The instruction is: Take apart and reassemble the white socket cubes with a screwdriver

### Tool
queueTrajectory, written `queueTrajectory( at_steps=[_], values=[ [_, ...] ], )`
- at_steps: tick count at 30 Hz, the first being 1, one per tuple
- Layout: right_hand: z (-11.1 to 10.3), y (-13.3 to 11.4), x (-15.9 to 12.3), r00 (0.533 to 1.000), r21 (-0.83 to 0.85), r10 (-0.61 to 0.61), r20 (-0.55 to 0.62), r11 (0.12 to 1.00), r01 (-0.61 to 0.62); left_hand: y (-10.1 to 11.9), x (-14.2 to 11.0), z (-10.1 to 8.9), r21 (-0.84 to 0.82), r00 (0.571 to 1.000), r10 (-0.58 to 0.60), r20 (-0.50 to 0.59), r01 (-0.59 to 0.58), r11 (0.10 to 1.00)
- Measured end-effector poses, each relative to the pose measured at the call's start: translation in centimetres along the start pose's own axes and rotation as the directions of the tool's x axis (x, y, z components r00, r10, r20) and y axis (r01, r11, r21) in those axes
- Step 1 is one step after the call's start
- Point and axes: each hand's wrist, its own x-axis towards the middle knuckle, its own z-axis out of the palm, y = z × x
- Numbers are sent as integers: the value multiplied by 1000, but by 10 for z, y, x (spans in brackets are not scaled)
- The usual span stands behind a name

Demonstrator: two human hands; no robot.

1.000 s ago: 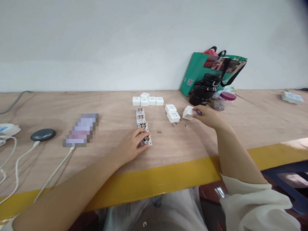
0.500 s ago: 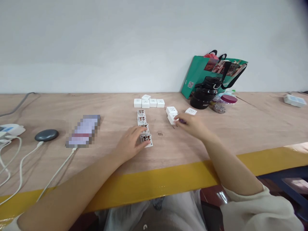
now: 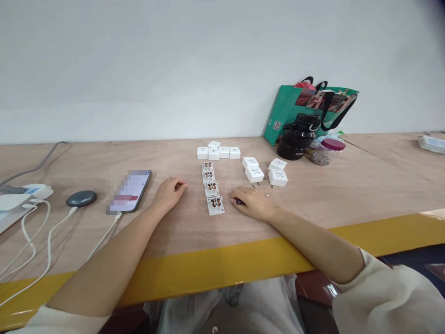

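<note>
1. Left hand [image 3: 169, 195]: rests on the tabletop [image 3: 333, 199], fingers loosely curled together, holding nothing that can be seen. The lowest open socket housing [image 3: 215, 205] lies at its 3 o'clock, just clear of the knuckles.
2. Right hand [image 3: 251, 204]: lies low on the tabletop, fingers drawn together over a small purple item [image 3: 239, 202]. The item is mostly hidden, so neither its kind nor a firm grip can be confirmed. The same housing lies just beside the fingertips, at 9 o'clock.
3. Open socket housings: four stand in a straight column between the hands, open sides up, with copper-coloured contacts exposed. None is touched.
4. Assembled plugs: two pairs of white plugs [image 3: 254, 174] lie at the right hand's 12 to 1 o'clock, metal pins toward the person on the front units. Neither hand touches them.
5. White socket modules [image 3: 219, 152]: a short row, with one unit set behind it, lies at the head of the column, at 12 o'clock.
6. Outlying items: a pixelated phone [image 3: 130, 191] lies at the left hand's 9 o'clock, with a dark round puck [image 3: 81, 198] and white cables [image 3: 48, 241] beyond. A black bottle [image 3: 295, 144] and a green paper bag [image 3: 281, 111] stand at the right hand's 1 to 2 o'clock.
</note>
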Motion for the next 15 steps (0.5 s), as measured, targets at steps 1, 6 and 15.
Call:
queueTrajectory(
  at_steps=[1, 6, 15],
  values=[
    [1, 0, 0, 1000, 2, 6, -14, 1000, -6, 1, -1, 0, 4, 1000, 19, 5, -19, 1000],
    [3, -6, -1, 999, -39, 31, -35, 999, -32, 15, -13, -1, -95, 986, 150, 76, -143, 985],
    [-12, 34, 6, 813, -228, 488, -318, 793, -565, 34, -27, 8, -86, 874, 405, 268, -397, 914]
  ],
)
